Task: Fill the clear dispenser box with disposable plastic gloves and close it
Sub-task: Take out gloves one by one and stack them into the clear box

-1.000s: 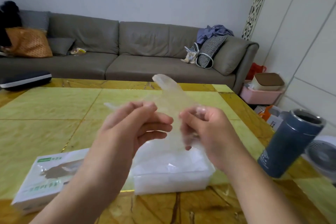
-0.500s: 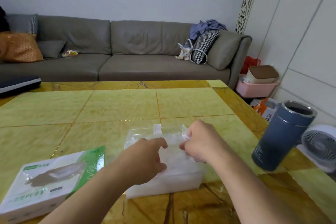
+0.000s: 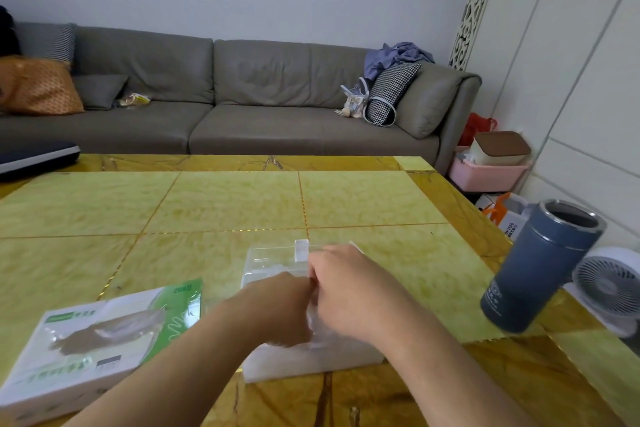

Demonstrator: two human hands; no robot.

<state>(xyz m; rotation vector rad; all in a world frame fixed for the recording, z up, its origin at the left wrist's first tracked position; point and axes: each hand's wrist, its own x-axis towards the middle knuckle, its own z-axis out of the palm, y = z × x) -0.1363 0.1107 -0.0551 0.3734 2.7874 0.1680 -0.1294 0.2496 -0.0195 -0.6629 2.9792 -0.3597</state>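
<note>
1. Behind the desk, one grey sofa runs along the wall; it carries one orange cushion and one checked cushion.
2. One clear dispenser box sits on the desk near its front edge, lid raised at the far side. Its front wall looks milky with the plastic gloves packed inside (individual gloves cannot be counted).
3. Two hands work over the box opening, touching each other at the knuckles.
4. Left hand: fingers curled down into the gloves; fingertips are hidden, so a grip cannot be confirmed.
5. Right hand: fingers curled downward, apparently pinching glove film beneath it; the contact point is hidden by the hand itself.
6. One cardboard glove carton lies flat to the left of the box, cut off at the frame edge.
7. One blue tumbler stands well apart on the right, open-topped.
8. One white fan sits beyond the desk edge, partly cut off.
</note>
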